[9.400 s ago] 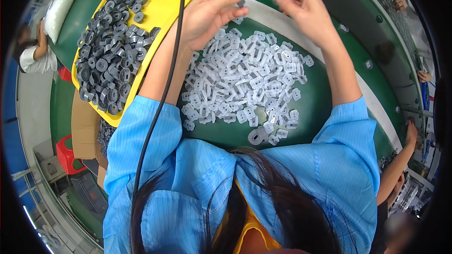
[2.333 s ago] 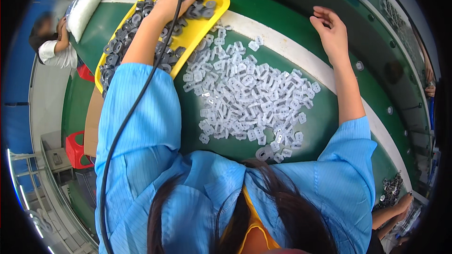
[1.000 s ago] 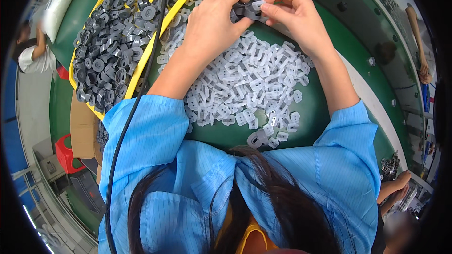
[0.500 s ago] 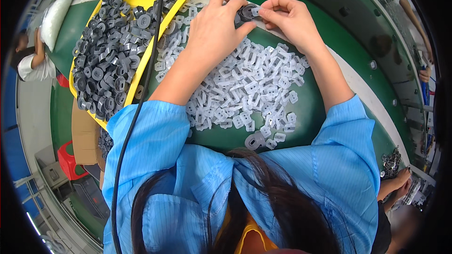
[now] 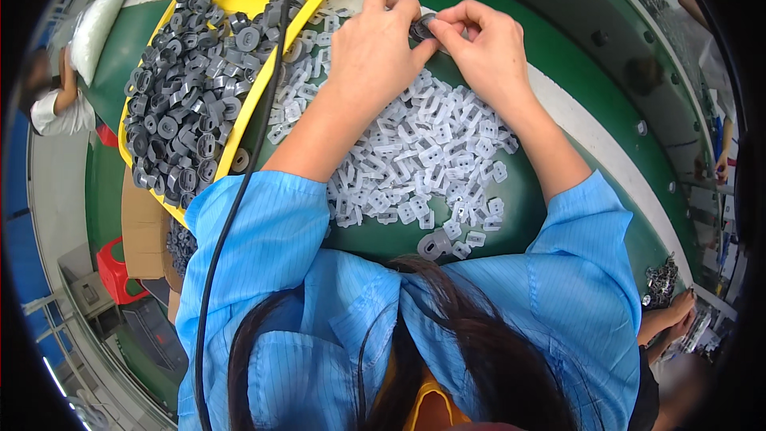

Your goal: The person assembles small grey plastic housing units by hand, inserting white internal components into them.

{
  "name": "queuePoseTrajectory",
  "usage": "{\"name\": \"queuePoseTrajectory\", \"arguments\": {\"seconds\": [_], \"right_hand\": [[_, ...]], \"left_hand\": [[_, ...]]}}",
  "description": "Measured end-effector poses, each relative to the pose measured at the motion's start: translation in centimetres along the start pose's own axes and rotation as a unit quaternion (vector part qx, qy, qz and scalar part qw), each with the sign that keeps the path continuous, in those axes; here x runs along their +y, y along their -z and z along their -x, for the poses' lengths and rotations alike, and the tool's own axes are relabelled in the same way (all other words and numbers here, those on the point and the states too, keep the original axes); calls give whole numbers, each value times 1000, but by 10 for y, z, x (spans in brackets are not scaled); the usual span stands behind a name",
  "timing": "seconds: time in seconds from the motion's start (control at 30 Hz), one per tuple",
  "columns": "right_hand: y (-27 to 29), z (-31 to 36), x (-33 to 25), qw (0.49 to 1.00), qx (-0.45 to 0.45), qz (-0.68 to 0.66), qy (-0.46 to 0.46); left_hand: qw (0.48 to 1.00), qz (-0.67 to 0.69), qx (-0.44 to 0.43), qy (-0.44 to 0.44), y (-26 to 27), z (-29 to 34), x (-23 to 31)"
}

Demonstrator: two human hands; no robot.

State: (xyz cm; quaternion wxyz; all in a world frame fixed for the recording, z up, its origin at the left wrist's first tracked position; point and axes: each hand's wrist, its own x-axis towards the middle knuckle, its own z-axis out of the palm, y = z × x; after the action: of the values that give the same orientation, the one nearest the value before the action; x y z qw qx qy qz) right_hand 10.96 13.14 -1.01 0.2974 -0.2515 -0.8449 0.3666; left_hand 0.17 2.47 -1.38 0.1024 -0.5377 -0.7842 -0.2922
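Note:
Above the far edge of a pile of small translucent white plastic pieces (image 5: pixel 431 140), my two hands meet at a dark grey round plastic part (image 5: pixel 422 26). My left hand (image 5: pixel 375 52) grips it from the left, thumb and fingers closed on its side. From the right, the bent fingers of my right hand (image 5: pixel 484 52) press together against the same part. Whether a white piece sits under those fingertips is hidden. Left of my left forearm, a yellow tray (image 5: pixel 242 129) holds many similar grey round parts (image 5: pixel 179 104).
A black cable (image 5: pixel 239 191) hangs across the tray and my left sleeve. One lighter grey part (image 5: pixel 433 245) lies at the pile's near edge on the green table (image 5: pixel 511 215). A cardboard box (image 5: pixel 144 231) and red stool (image 5: pixel 118 271) stand left. Other people work at both sides.
The translucent white piece in my right fingers has gone out of sight against the grey part. My right hand has shifted slightly left, my left hand slightly right.

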Motion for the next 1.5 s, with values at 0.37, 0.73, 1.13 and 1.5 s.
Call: {"name": "queuePoseTrajectory", "arguments": {"seconds": [0.37, 0.73, 1.13, 1.5], "right_hand": [[-2, -3, 11, 998, -29, -44, -39], [25, -24, 9, 982, -183, -17, -44], [17, -10, 9, 985, -153, -68, -33], [19, -10, 8, 978, -200, -55, -13]], "left_hand": [[1000, -15, -3, 11, 1, 2, -1], [999, 33, -19, -35, 2, 2, -7], [998, 10, -4, -61, 1, 6, -7], [995, 46, -51, -71, 8, 5, -13]]}}
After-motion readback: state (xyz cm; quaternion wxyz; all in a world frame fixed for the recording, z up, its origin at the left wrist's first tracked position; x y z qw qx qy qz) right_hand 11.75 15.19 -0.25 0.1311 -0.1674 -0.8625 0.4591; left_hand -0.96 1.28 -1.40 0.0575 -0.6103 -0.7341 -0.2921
